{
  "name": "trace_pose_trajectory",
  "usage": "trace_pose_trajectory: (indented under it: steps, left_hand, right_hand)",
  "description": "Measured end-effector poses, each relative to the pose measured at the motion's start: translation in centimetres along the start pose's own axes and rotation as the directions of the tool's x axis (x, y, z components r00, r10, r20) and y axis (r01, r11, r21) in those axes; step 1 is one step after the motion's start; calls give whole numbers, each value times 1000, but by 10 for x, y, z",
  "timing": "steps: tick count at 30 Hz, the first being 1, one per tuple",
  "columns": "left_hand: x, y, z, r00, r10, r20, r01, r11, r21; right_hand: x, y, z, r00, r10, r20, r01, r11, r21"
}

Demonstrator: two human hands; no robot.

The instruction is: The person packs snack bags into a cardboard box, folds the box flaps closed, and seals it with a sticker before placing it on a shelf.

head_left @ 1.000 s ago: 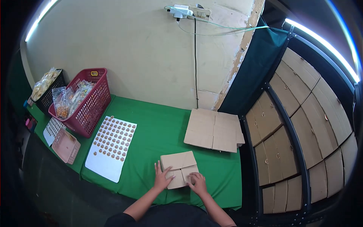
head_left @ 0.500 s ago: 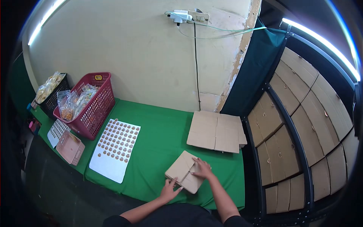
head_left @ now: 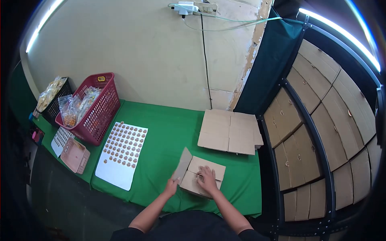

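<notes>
A small brown cardboard box (head_left: pixel 190 184) sits near the front edge of the green-covered table, with one side flap (head_left: pixel 183 163) raised on its left. My left hand (head_left: pixel 172 186) grips the lower end of that flap, fingers closed on it. On top of the box, by the seam between the folded flaps, rests my right hand (head_left: pixel 206 179), its fingers apart and slightly bent. What lies inside the box is hidden. Behind it lies a stack of flattened cardboard boxes (head_left: pixel 215 130).
A white sheet of round stickers (head_left: pixel 114 176) lies left on the green cloth (head_left: pixel 161 124). Beyond it stand a maroon basket (head_left: pixel 105 110) of bagged items, a black basket (head_left: pixel 60 103) and a pink basket (head_left: pixel 82 162). Shelves of cardboard boxes (head_left: pixel 299 156) rise at the right.
The box has turned and its left flap now stands up. My left hand has moved left onto this flap; my right hand has shifted left and down across the top. The camera view has tilted slightly.
</notes>
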State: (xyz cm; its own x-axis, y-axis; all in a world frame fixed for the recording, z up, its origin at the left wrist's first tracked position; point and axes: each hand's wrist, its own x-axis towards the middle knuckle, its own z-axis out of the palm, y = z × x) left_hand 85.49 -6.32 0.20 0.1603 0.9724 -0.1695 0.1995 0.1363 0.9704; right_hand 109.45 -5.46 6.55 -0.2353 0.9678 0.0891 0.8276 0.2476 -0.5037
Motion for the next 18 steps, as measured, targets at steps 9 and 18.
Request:
trace_pose_trajectory:
  steps: [9, 18]
  left_hand:
    - [-11, 18, 2, 988, -147, -54, 123, 944, -305]
    - [-10, 110, -9, 898, 441, -7, -438, 894, 97]
  right_hand:
    - [9, -24, 0, 995, 42, -92, -34, 996, 87]
    - [8, -12, 4, 996, 24, -85, 4, 949, 314]
